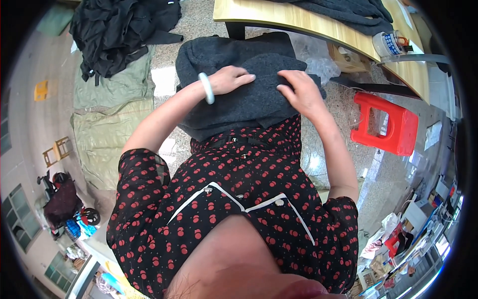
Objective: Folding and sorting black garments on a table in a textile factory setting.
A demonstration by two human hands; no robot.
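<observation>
Your lap [249,134] is supporting the dark grey cloth [266,92], apparently serving as a work surface. Your right hand [304,94] is touching it with thumb and fingers parted, probably steadying the layers; your left hand [226,81] is resting there too, though I cannot tell whether its fingers are pinching a fold. Beyond, a red stool [406,132] is lying rightward, a tabletop [269,11] is carrying more dark cloth [348,12], and a green sheet [114,89] is underlying black clothes [119,35], likely keeping them clean.
</observation>
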